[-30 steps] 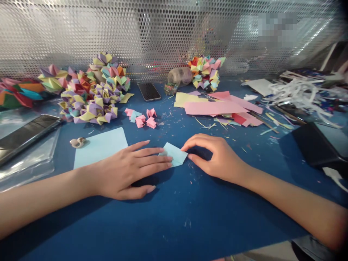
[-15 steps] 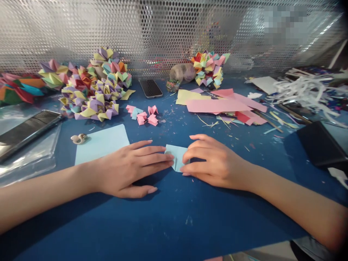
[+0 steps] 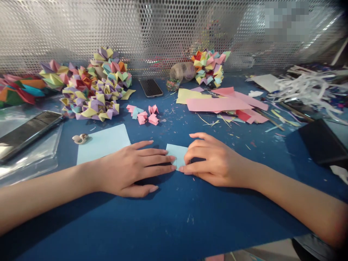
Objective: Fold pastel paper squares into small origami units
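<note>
A small light-blue piece of paper (image 3: pixel 178 154) lies on the blue table between my hands. My left hand (image 3: pixel 133 168) is spread flat, and its fingertips press on the paper's left edge. On the right side, my right hand (image 3: pixel 214 159) has its thumb and curled fingers closed at the paper's right edge, with the index finger raised. A larger light-blue sheet (image 3: pixel 104 141) lies partly under my left hand and forearm, with a shiny ring-like object (image 3: pixel 81 138) on its upper left corner.
Behind my hands are small folded pink pieces (image 3: pixel 143 116), a phone (image 3: pixel 150 88) and pink paper strips (image 3: pixel 217 104). Colourful folded-paper models (image 3: pixel 95 94) stand back left. Another phone (image 3: pixel 28 130) lies left; a black object (image 3: pixel 322 143) sits right.
The left hand's fingertips have moved slightly onto the small paper, and the crease or flap seen there before now looks flattened. My right hand has barely shifted.
</note>
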`<move>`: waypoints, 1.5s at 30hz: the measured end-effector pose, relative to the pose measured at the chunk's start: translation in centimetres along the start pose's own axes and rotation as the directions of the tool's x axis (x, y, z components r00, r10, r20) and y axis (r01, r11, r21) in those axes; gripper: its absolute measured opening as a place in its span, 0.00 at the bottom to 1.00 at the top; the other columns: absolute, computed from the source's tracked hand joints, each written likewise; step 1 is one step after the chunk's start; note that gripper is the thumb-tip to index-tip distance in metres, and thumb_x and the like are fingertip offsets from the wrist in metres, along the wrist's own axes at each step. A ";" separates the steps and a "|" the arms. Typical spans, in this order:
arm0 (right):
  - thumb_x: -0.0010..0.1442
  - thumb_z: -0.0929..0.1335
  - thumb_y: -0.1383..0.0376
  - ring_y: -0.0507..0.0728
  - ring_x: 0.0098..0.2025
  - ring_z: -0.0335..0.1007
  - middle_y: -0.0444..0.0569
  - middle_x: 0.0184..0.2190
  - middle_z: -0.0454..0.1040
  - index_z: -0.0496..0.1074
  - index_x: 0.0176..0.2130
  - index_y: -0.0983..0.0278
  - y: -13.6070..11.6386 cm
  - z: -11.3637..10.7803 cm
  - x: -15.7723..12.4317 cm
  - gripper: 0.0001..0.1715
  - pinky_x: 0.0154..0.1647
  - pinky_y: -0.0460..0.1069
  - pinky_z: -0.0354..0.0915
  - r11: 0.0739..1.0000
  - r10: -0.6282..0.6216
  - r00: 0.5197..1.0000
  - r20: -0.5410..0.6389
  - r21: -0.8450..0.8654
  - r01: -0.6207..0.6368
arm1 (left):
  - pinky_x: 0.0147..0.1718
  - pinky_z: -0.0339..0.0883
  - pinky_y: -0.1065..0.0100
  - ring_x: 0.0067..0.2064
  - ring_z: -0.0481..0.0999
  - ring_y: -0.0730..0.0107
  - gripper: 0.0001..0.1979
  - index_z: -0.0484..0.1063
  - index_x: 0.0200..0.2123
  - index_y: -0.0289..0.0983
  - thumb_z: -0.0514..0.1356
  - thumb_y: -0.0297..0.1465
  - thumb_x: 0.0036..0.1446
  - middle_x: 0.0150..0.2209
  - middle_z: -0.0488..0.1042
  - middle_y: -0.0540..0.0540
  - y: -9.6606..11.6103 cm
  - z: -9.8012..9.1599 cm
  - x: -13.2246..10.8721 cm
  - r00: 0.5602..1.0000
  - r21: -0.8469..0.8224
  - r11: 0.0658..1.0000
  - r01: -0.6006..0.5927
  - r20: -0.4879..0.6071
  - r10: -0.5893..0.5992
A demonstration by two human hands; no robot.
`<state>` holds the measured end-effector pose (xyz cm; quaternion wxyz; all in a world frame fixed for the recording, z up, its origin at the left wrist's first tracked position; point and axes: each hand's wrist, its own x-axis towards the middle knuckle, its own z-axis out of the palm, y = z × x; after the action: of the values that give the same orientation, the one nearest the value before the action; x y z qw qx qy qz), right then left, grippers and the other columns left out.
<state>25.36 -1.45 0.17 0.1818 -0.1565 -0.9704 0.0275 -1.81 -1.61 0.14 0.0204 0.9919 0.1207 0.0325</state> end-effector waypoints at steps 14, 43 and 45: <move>0.60 0.68 0.63 0.53 0.32 0.64 0.44 0.26 0.72 0.68 0.27 0.64 -0.7 0.8 1.0 0.11 0.40 0.50 0.58 0.885 0.446 0.894 -0.045 0.171 -0.433 | 0.65 0.37 0.54 0.63 0.59 0.60 0.25 0.56 0.62 0.40 0.48 0.40 0.64 0.64 0.57 0.47 -0.1 -0.1 0.1 1.000 0.007 1.000 -0.005 0.003 0.005; 0.51 0.73 0.51 0.57 0.35 0.63 0.45 0.30 0.70 0.64 0.31 0.62 -0.3 0.9 1.7 0.20 0.36 0.50 0.57 0.787 0.615 0.788 -0.029 -0.040 -0.616 | 0.64 0.41 0.52 0.63 0.59 0.58 0.28 0.50 0.65 0.41 0.49 0.39 0.63 0.63 0.59 0.45 0.0 -0.1 0.1 1.000 -0.051 0.999 0.007 -0.006 -0.007; 0.51 0.71 0.49 0.57 0.36 0.63 0.46 0.31 0.70 0.64 0.31 0.62 0.0 1.0 1.6 0.22 0.36 0.51 0.57 0.779 0.624 0.780 -0.045 -0.044 -0.625 | 0.65 0.41 0.52 0.63 0.59 0.57 0.28 0.51 0.65 0.41 0.49 0.39 0.62 0.63 0.60 0.45 0.0 -0.1 0.1 1.000 -0.044 0.999 0.022 0.008 -0.022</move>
<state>23.56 -0.98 -0.23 0.1713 -0.4744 -0.8616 0.0565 -1.67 -1.61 0.30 0.0433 0.9900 0.1309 0.0312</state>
